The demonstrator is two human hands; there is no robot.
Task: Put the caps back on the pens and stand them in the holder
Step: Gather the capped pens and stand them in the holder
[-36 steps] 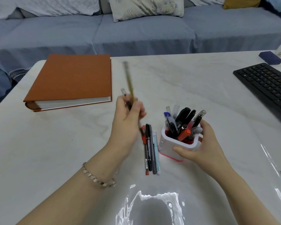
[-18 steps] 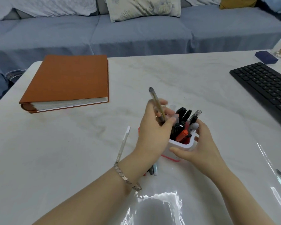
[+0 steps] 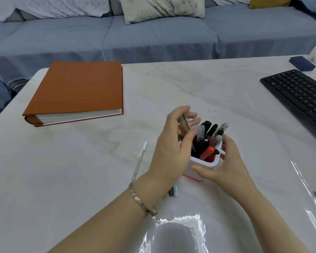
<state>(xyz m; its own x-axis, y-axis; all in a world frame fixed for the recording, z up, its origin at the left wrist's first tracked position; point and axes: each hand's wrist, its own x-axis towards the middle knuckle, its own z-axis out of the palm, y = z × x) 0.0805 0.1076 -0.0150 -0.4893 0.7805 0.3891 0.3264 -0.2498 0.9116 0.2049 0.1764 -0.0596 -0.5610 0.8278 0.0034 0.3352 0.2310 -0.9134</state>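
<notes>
The left hand [image 3: 171, 145] pinched a blurred olive-brown pen [image 3: 183, 127] over the crowded white, pink-based plastic holder [image 3: 205, 164] — apparently to drop it in — while the right hand [image 3: 228, 167] gripped the holder's wall, likely steadying it on the pale marbled bench [image 3: 80, 170]. A slim white pen [image 3: 140, 159] lay beside the left wrist. No lettering was legible.

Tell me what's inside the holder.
In the holder stand black markers, an orange marker, a clear-capped pen. The left hand holds a brown pen at its mouth. That hand covers the holder's left side; walls hide their lower ends.
</notes>
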